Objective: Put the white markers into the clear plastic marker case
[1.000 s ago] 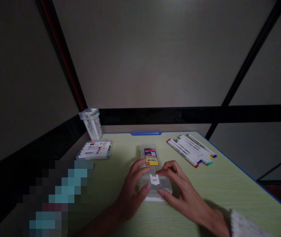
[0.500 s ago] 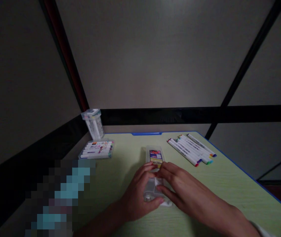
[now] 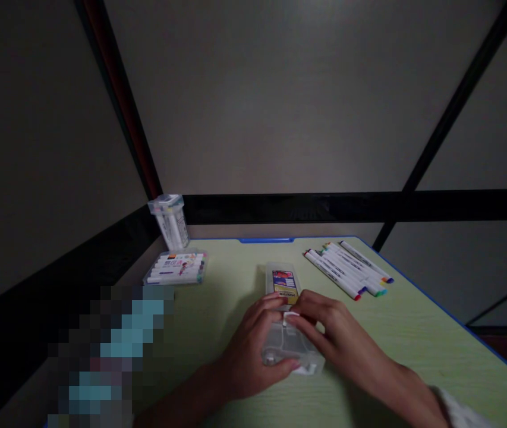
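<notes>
A clear plastic case [image 3: 293,343] lies lengthwise on the table in front of me, with a dark blue and gold label [image 3: 285,278] on its far part. My left hand [image 3: 251,351] is wrapped round the case's left side, its thumb along the near end and its fingers across the middle. At the middle of the case, a small white tab [image 3: 289,318] is pinched between the thumb and fingertips of my right hand [image 3: 337,327]. My fingers partly cover the case there, and I cannot tell whether the tab belongs to it.
Several white markers [image 3: 346,270] with coloured ends lie at the back right of the green table [image 3: 413,356]. A flat clear pack of markers [image 3: 176,267] rests at the back left, before an upright clear container of markers [image 3: 170,223]. A wall [image 3: 280,119] stands behind.
My right hand has drawn its thumb and fingertips together round the white tab and shifted slightly right. More of the case's near end shows. My left hand has stayed almost in place.
</notes>
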